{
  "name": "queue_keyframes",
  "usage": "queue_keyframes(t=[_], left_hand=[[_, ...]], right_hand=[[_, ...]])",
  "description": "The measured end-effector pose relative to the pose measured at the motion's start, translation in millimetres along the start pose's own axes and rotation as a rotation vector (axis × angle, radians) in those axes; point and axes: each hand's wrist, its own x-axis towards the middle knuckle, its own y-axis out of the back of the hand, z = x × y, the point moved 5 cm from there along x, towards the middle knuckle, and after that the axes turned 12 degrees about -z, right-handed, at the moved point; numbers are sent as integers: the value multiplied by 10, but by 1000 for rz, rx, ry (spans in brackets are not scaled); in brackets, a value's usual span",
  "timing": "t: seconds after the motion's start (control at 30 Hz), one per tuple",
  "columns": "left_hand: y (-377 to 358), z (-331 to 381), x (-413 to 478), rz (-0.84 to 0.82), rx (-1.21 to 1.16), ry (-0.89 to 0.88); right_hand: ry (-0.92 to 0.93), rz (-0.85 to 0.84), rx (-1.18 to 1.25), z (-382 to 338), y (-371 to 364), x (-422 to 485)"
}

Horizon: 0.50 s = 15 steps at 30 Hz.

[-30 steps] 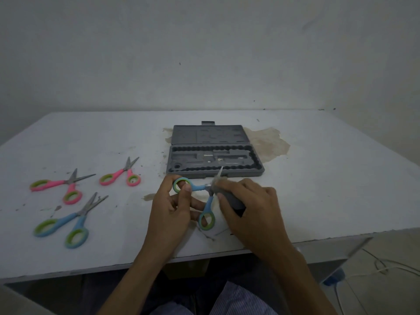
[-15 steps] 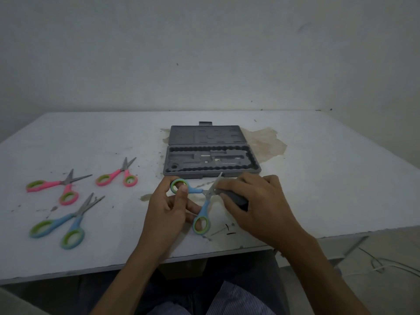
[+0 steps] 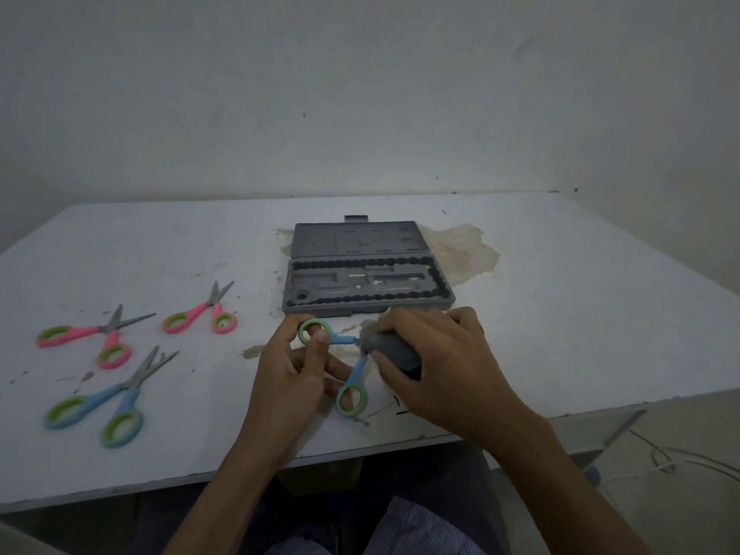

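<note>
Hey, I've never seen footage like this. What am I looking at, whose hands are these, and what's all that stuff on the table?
There is no machine here. These are a person's two bare hands, filmed by a wide-angle camera worn on their head that looks forward and down, so you see the work much as they see it.

The left hand holds the blue scissors by one ring, with the handles spread apart. The right hand grips a stubby grey tool, probably a screwdriver, with its front end at the scissors' pivot.

Both hands work over a white table. Just behind them lies an open grey tool case. To the left lie three more pairs of scissors: one pink pair, a second pink pair and a spare blue pair.
</note>
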Motion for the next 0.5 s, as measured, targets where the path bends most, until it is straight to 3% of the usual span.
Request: queue_keyframes(t=[0.17,0.3,0.5], left_hand=[[3,3,9,7,23,5],[20,-12,-2,12,23,-4],[20,6,-1,50,20,23]], right_hand=[[-111,107,31,101,38,-21],[-5,24,37,-131,-124,-68],[-102,-22,49,56,-312,-254]])
